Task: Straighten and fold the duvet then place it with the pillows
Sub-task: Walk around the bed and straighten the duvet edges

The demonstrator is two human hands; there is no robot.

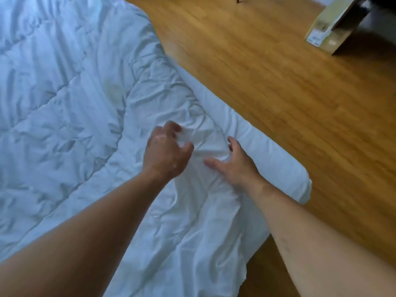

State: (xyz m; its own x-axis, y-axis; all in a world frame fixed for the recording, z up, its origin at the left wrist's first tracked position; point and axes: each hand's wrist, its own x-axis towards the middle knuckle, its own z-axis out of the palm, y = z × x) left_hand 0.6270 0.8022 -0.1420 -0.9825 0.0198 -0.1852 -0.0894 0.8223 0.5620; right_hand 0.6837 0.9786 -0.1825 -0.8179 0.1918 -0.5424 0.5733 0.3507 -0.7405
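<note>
The white quilted duvet [70, 108] lies spread and creased over the bed, filling the left and middle of the view. Its wrinkled right edge is bunched near the bed's corner. My left hand [167, 153] is curled there, with a fold of duvet cloth pinched between thumb and fingers. A hand's width to the right, my right hand [235, 163] rests on the same bunched edge with its thumb out and fingers bent and apart. It presses on the cloth without closing around it. No pillows are in view.
The white mattress edge [272, 153] shows beside the duvet and ends in a rounded corner. A wooden floor [278, 82] runs along the right. A cardboard box [330, 28] stands on it at the top right, and dark furniture legs show at the top edge.
</note>
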